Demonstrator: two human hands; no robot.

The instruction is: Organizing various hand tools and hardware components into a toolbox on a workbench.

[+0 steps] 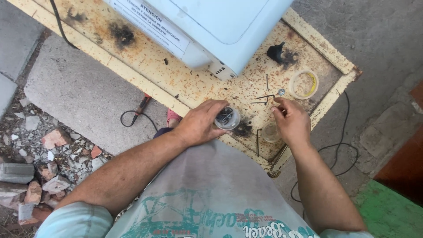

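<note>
1. Head view: the left hand point(200, 124) curls around a small clear round container point(227, 118) holding dark metal bits, lifted just above the front edge of the desk point(145, 61).
2. The right hand point(292, 122) has its fingertips pressed together near thin dark metal rods point(264, 98); whether they pinch anything, I cannot tell.
3. A second clear cup point(269, 132) sits beside the right hand on the desk.
4. The desk is flat cream-painted metal, rust-speckled, with black scorch marks.
5. A yellowish ring of tape point(303, 84) lies near the corner; a smooth white appliance point(207, 31) stands behind.
</note>
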